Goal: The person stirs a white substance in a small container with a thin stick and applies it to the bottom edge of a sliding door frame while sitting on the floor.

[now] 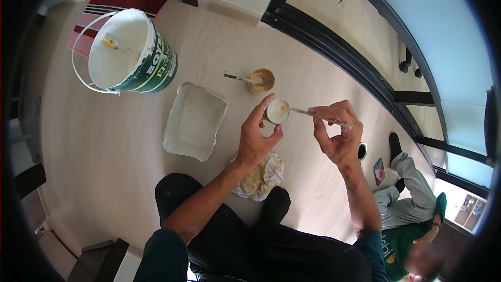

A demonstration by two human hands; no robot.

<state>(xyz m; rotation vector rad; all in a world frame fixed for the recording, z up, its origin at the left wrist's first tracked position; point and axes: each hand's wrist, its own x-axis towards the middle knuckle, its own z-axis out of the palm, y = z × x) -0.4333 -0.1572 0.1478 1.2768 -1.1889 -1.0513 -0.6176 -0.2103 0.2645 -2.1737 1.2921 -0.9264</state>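
My left hand (255,138) is closed around a small round tub (278,110), tilted so that the cream-coloured stuff inside faces me. Between the fingers of my right hand (340,133) is a thin paintbrush (302,111), its far end at the tub's rim. Just beyond the left hand stands a tan-stained paint pot (254,88), with a second brush (235,77) leaning out of it. Below my left wrist, a crumpled, yellow-stained rag (261,177) lies on the floor by my foot.
A white-smeared tray (195,120) lies to the left. Behind it stands a large green paint bucket (163,68) with a raised handle. A person (412,230) sits at the lower right, near a phone (379,171) and a dark-filled cup (362,151). Black-framed glass panels (334,36) run along the right.
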